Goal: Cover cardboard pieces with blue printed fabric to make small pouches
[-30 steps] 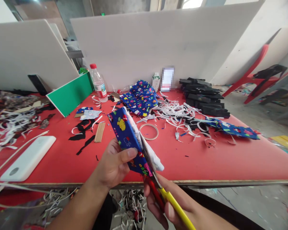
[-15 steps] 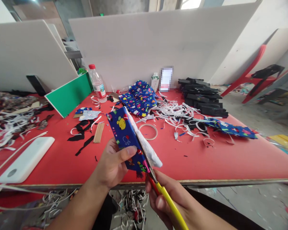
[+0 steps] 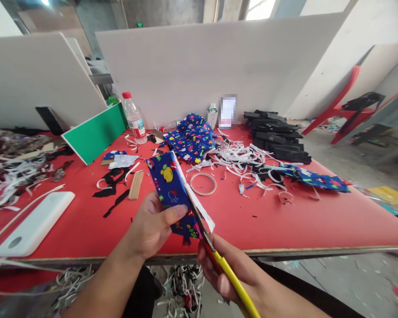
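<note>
My left hand [image 3: 159, 223] grips a folded piece of blue cartoon-print fabric [image 3: 170, 187], thumb pressed on its front. The piece is held up above the table's front edge, and a white layer shows along its right side. My right hand [image 3: 223, 265] is closed round scissors [image 3: 234, 282] with yellow and red handles. Their blades lie along the right edge of the fabric, at the white layer. Dark frayed threads hang from the fabric's lower end. Behind it on the table lies a roll of tape [image 3: 203, 184], and farther back a crumpled blue print cloth [image 3: 190, 139].
White strips [image 3: 242, 152] are heaped mid-table beside stacked black pieces [image 3: 277, 137]. A water bottle [image 3: 135, 119], a green board [image 3: 94, 134] and a propped phone [image 3: 227, 111] stand at the back. A white power bank [image 3: 36, 223] lies at left; a red chair [image 3: 345, 108] stands right.
The white layer at the fabric's right side shows narrower and hangs closer to the blades. Both hands keep their hold, and the view has shifted slightly.
</note>
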`<control>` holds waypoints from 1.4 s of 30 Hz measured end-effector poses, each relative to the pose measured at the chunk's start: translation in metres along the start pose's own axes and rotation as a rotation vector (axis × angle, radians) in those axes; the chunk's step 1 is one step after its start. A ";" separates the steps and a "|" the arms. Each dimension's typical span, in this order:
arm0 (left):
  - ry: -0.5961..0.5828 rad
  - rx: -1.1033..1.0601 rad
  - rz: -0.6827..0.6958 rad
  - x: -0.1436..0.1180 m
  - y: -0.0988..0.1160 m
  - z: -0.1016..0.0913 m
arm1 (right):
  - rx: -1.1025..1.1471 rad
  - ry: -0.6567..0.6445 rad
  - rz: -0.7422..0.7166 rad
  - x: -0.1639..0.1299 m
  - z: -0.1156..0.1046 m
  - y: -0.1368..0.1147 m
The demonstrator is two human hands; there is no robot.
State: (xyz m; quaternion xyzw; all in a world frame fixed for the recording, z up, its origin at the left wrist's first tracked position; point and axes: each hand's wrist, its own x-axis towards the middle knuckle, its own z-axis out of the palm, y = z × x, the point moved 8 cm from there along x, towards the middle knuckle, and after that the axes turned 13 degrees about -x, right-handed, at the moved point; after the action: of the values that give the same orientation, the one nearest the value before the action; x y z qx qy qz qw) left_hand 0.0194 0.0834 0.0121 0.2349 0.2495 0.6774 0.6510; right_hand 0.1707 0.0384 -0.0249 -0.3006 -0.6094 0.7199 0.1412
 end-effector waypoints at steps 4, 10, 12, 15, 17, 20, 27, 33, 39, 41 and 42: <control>0.066 0.015 0.070 0.004 0.010 -0.008 | -0.097 0.002 0.007 0.001 -0.006 -0.003; 0.068 0.002 0.063 0.004 0.007 -0.012 | -0.074 -0.057 -0.066 0.002 -0.003 -0.008; 0.042 -0.010 0.037 0.003 0.005 -0.008 | -0.063 -0.052 -0.073 0.002 -0.003 -0.007; 0.002 -0.042 0.017 0.000 0.004 -0.003 | -0.077 -0.057 -0.058 0.002 0.000 -0.005; -0.019 -0.069 0.007 -0.001 0.003 0.000 | -0.085 -0.085 -0.047 0.002 0.002 -0.006; -0.015 -0.095 0.008 -0.001 0.001 0.000 | -0.120 -0.078 -0.060 0.001 0.000 -0.011; -0.012 -0.152 0.021 -0.002 -0.002 0.006 | -0.183 -0.042 -0.101 0.001 -0.006 -0.012; -0.066 -0.156 0.011 -0.004 -0.002 0.013 | -0.124 -0.041 -0.078 0.004 -0.004 -0.006; -0.079 -0.083 0.000 -0.003 -0.003 0.009 | -0.115 -0.083 0.016 0.000 -0.002 0.006; -0.052 -0.069 0.037 -0.003 0.000 0.007 | -0.146 -0.096 0.023 -0.001 -0.003 0.008; -0.026 -0.065 0.059 -0.003 0.002 0.005 | -0.151 -0.107 0.019 -0.002 -0.003 0.009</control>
State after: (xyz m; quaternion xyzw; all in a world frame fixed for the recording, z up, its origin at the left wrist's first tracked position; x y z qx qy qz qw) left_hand 0.0209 0.0810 0.0171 0.2294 0.2120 0.7008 0.6413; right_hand 0.1751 0.0378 -0.0330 -0.2774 -0.6657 0.6883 0.0786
